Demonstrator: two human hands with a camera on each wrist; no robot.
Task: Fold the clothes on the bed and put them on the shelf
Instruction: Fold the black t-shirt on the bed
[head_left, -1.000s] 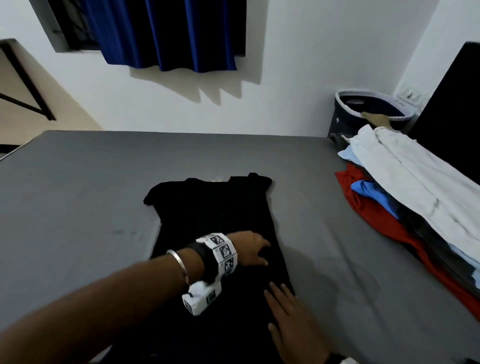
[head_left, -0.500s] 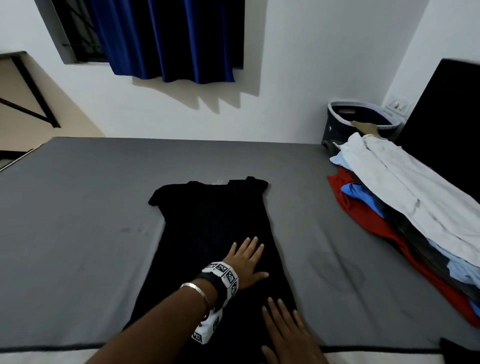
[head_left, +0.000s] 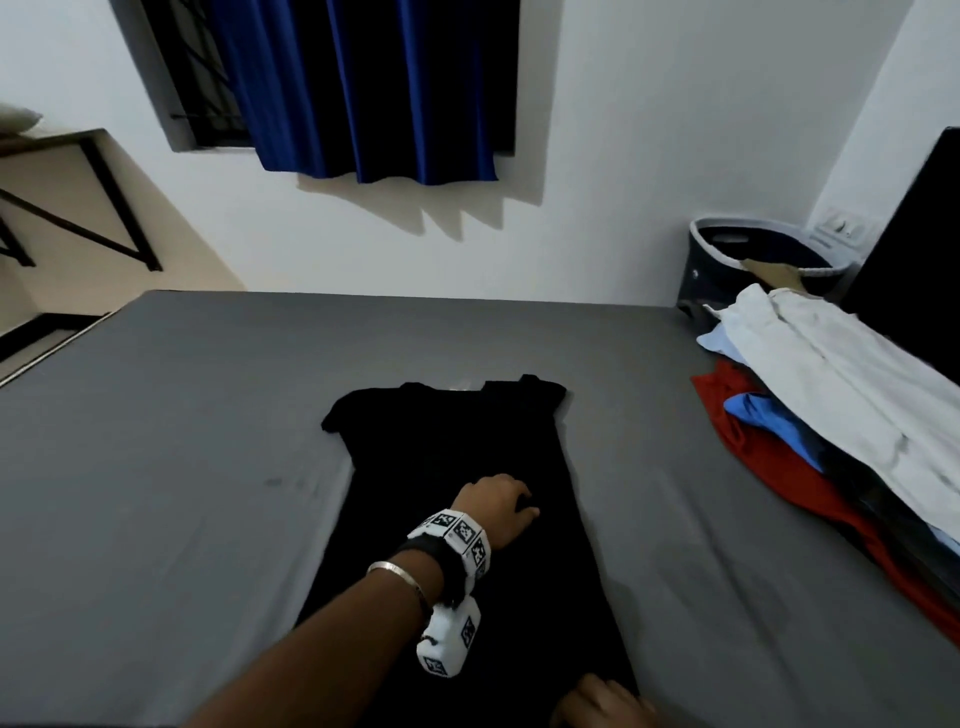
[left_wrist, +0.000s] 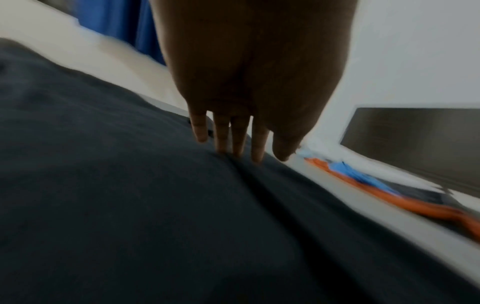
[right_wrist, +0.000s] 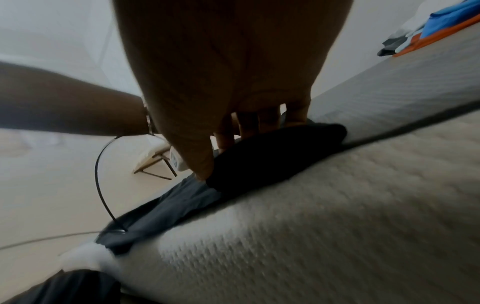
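Black garment (head_left: 457, 493) lies flat on the grey bed (head_left: 156, 441), neckline toward the far wall, hem end at the near edge; it looks folded lengthwise, one short sleeve showing at the far left. Left hand (head_left: 496, 512) sits on the garment's middle — in the head view the fingers curl down into the cloth; in the left wrist view the fingertips (left_wrist: 223, 144) press into the dark fabric at the head of a crease, not spread flat, though whether they pinch a fold I cannot tell. Right hand (head_left: 605, 701) is at the near edge of the bed on the garment's hem corner; in the right wrist view its thumb and fingers (right_wrist: 200, 160) close around a bunched black fold at the mattress edge — gripping it. Pile of unfolded clothes (head_left: 831, 415) lies along the right side of the bed, well apart from the black garment: white piece on top, blue, red and dark pieces beneath. Laundry basket (head_left: 748, 260) stands beyond the bed's far right corner. Blue curtain (head_left: 374, 88) hangs at the window on the far wall.
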